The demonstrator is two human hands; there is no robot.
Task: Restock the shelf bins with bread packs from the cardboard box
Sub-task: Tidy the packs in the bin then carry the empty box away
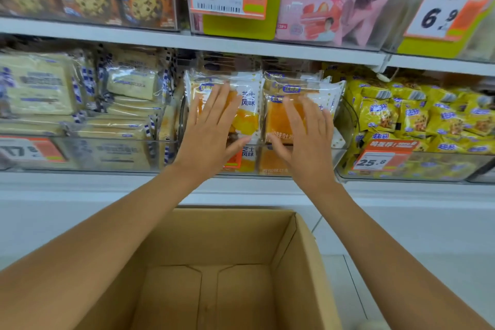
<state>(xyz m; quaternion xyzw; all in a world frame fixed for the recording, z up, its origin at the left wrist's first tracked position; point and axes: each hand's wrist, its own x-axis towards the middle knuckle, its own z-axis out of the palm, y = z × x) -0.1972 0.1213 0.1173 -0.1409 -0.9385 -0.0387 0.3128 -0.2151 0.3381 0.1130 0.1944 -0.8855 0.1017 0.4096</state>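
Both hands are up above the cardboard box (308,249). The left hand (211,126) lies flat, fingers spread, pressing the orange bread packs (249,115) in the clear bin (341,155) directly over the box. The right hand (305,136) lies equally flat on the neighbouring stack (276,120), probably squaring them back. The box floor shows bare, so restocking looks nearly done.

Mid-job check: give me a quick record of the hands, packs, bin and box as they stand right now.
left hand: open, flat on the left orange bread pack
right hand: open, flat on the right orange bread pack
middle bin: clear, orange packs stacked in two columns
cardboard box: open, below the shelf; no packs in its visible part
neighbours: pale bread packs in the bin to the left, yellow snack packs to the right
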